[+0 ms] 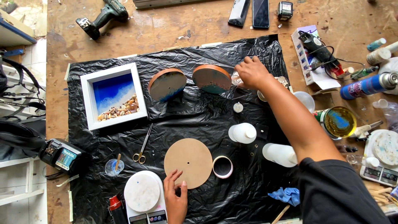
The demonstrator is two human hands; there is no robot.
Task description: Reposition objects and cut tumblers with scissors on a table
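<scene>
My left hand (176,198) lies at the near edge of a plain round brown wooden disc (188,161), fingers spread and touching its rim. My right hand (251,72) reaches across the black plastic sheet (195,112) and pinches a small clear cup (236,79), right beside a round disc coated in teal and brown resin (212,78). A second such disc (167,84) leans to its left. Further left lies a white box frame (114,95) holding blue resin and shells.
Scissors (143,147), a tape roll (222,166), two white bottles (243,133) (280,154) and a scale with a white disc (142,193) sit on the sheet. A drill (101,16), phones (261,12), heat gun (315,45), spray can (367,85) and tin (340,121) crowd the bench.
</scene>
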